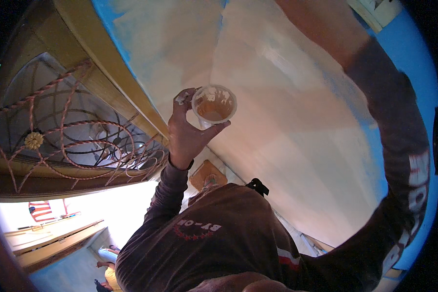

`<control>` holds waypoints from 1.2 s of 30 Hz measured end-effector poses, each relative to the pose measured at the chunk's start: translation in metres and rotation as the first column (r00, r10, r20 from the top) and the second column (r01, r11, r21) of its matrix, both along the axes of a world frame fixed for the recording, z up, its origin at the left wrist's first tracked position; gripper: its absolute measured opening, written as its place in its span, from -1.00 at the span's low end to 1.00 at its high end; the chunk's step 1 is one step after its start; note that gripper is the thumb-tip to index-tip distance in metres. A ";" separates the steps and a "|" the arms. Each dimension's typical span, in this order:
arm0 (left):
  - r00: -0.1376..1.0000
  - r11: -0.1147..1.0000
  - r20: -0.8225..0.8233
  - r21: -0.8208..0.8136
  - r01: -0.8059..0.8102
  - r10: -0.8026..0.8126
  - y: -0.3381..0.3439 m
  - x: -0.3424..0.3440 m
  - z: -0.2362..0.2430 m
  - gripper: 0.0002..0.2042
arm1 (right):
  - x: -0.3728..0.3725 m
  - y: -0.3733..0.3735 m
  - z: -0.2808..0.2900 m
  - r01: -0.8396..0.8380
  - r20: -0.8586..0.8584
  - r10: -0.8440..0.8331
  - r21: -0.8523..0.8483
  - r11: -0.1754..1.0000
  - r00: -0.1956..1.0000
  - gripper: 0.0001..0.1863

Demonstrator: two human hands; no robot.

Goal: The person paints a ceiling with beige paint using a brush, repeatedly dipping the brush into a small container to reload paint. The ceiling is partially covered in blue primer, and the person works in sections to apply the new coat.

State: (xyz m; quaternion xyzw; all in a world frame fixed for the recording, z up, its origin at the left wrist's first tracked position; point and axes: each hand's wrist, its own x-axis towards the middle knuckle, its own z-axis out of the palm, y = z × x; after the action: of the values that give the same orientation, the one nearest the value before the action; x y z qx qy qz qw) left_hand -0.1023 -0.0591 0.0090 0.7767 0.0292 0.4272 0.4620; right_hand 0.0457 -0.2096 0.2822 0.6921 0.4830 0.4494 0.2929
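- Cup, white-smeared inside, is in front of the wall.
- My left hand is clamped on it.
- Right arm up; right hand out of view, grip I can't tell.

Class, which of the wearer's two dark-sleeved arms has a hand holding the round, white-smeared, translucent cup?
The left arm: its bare left hand grips the cup. The right arm extends beyond the picture's top edge, its hand unseen.
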 end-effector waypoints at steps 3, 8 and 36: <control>0.992 0.992 -0.017 -0.014 -0.123 0.123 0.014 -0.013 -0.004 -0.12 | -0.035 0.001 -0.006 0.022 0.042 -0.021 -0.046 0.999 0.999 -0.74; 1.000 1.000 0.017 0.009 -0.005 0.005 -0.004 0.010 0.003 -0.12 | -0.081 -0.100 -0.002 0.345 0.107 -0.337 -0.067 0.936 0.935 -0.57; 0.998 1.000 -0.060 0.012 0.008 -0.008 -0.008 0.013 0.007 -0.14 | -0.056 -0.090 -0.016 0.190 -0.027 -0.189 0.015 0.982 0.982 -0.52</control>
State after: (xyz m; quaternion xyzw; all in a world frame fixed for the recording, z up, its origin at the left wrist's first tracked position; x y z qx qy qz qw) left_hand -0.0897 -0.0676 0.0157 0.7921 0.0373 0.4021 0.4578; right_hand -0.0100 -0.2998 0.2665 0.7430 0.4147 0.4148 0.3223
